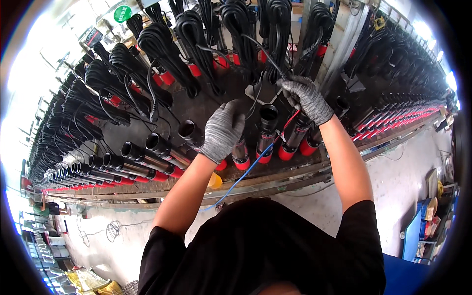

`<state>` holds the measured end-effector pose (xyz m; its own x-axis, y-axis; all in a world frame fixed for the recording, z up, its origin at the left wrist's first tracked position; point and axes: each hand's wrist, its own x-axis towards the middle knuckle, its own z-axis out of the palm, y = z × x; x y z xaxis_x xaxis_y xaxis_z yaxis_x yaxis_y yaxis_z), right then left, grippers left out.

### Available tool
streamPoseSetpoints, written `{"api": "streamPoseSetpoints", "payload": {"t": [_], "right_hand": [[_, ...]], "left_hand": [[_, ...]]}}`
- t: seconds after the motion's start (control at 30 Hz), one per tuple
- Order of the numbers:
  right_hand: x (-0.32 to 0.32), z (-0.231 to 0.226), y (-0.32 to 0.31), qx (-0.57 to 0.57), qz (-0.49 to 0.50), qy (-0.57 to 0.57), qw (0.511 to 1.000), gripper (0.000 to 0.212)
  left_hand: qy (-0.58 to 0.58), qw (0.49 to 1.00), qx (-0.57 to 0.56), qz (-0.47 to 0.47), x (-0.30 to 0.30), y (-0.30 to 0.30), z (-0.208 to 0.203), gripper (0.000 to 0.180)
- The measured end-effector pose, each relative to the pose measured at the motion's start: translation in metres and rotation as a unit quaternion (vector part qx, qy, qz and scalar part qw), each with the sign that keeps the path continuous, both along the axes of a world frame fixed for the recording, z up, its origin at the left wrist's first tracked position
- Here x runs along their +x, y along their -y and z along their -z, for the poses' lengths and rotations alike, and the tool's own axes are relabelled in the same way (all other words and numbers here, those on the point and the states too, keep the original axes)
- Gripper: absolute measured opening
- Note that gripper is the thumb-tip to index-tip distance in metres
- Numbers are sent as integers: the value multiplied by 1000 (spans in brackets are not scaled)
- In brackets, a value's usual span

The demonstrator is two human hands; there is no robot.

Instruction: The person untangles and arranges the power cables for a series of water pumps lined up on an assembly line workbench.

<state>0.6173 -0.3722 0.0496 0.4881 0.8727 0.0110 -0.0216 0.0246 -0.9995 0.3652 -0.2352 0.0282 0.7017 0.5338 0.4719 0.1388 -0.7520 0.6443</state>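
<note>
Both my hands wear grey knit gloves. My right hand [309, 100] is closed on the end of a black cable [265, 51], which arches down from a hanging coil. Below that hand, a thin red wire [291, 118] and a blue hose or cord [246, 172] meet at a small clip beside the metal cylinders. My left hand [222, 130] is raised with its fingers loosely extended, and nothing shows in it. It covers the top of one red-based cylinder [241, 153]. Just right of it stands another cylinder [267, 130] with an open black mouth.
Bundled black cables [164, 51] hang in rows at the back and left. More red-ended cylinders [137, 155] line the bench [265, 183] both ways. A metal post [341, 49] rises behind my right hand. A yellow cup-like object [215, 181] sits at the front edge.
</note>
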Motion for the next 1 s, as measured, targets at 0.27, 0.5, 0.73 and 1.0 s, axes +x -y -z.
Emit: {"api": "streamPoseSetpoints", "payload": {"t": [0.27,0.5,0.73,1.0], "right_hand": [[-7,-7,7,75,-17,-18,997,42],[-7,-5,10,55,-43,-7,998,46],[-2,-1,10,54,-44,-11,998,32],[-13,-8,9,66,-7,29,997,28]], "left_hand": [[36,998,5,-44,12,1,15,30],[18,998,-19,-55,14,2,15,38],[27,998,-8,-57,12,2,16,37],[28,997,-1,-67,13,4,15,35]]}}
